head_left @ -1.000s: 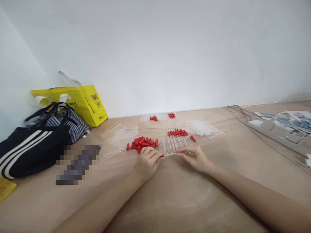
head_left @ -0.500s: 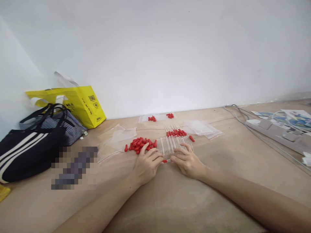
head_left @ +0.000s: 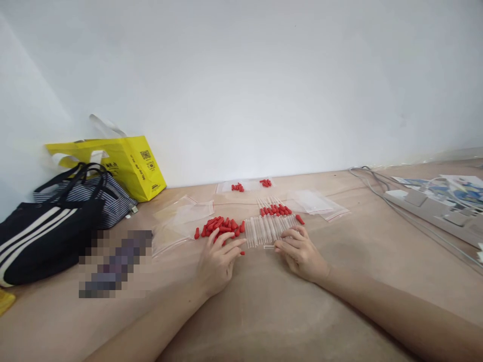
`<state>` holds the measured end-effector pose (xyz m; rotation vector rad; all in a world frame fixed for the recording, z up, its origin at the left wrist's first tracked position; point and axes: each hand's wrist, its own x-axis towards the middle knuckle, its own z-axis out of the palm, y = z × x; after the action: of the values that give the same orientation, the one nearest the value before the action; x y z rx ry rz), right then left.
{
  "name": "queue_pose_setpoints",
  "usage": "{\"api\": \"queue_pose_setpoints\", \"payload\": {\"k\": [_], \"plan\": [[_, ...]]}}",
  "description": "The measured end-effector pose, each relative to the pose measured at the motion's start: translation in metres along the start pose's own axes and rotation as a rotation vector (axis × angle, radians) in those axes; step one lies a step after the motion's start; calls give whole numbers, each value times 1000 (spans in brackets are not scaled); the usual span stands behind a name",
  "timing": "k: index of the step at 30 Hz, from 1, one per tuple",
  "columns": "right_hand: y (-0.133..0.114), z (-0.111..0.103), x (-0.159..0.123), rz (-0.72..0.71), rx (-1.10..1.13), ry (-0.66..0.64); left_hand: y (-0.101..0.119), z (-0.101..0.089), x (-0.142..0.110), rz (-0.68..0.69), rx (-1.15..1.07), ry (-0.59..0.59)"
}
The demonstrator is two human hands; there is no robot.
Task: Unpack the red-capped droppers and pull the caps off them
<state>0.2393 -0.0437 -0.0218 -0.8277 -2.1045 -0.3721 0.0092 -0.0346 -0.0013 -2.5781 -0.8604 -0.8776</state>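
Observation:
My left hand (head_left: 218,257) lies on the brown table (head_left: 264,306) with its fingers spread, their tips at the near edge of a pile of red caps (head_left: 221,226). One loose red cap (head_left: 241,253) lies just under its fingers. My right hand (head_left: 300,252) has its fingers curled together, pinching the end of a single clear tube (head_left: 268,247). Just beyond both hands lies a row of clear tubes (head_left: 267,229). Behind it is a second row of tubes fitted with red caps (head_left: 275,208).
Clear zip bags lie at the left (head_left: 184,213) and right (head_left: 317,198); a far bag (head_left: 245,187) holds a few red caps. A yellow bag (head_left: 128,161) and striped handbags (head_left: 56,221) stand at the left. A power strip (head_left: 433,208), cables and papers lie at the right.
My hands have come apart: the left hand has opened and moved left toward the cap pile, and a red cap now lies loose beneath it. The right hand stays at the single tube.

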Motion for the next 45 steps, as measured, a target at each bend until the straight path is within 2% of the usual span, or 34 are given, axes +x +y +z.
{"api": "queue_pose_setpoints", "payload": {"k": [6, 10, 12, 17, 22, 27, 34, 36, 38, 39, 45], "plan": [[22, 9, -3, 248, 0, -24, -4, 1, 1, -109, -91, 65], [46, 7, -7, 359, -88, -31, -24, -7, 4, -229, -56, 148], [55, 7, -10, 370, -122, -39, -42, -14, 2, -356, -14, 169], [62, 14, -14, 364, -156, -93, -89, -25, -15, -798, -27, 119], [61, 24, -14, 369, -196, -124, -108, -20, -25, -1001, -20, 28], [60, 24, -14, 357, -181, -121, -105, -19, -22, -1030, -66, -62], [65, 12, -7, 471, -238, -123, -109, -21, -23, -1041, -9, -65], [75, 9, 1, 605, -235, -173, -111, -20, -24, -1040, -2, -71], [88, 8, 13, 826, -215, -280, -112, -19, -24, -1028, -2, -87], [95, 10, 19, 891, -212, -307, -111, -19, -24, -1020, -3, -95], [118, 29, 47, 1110, -155, -407, -111, -19, -24, -981, 31, -99]]}}
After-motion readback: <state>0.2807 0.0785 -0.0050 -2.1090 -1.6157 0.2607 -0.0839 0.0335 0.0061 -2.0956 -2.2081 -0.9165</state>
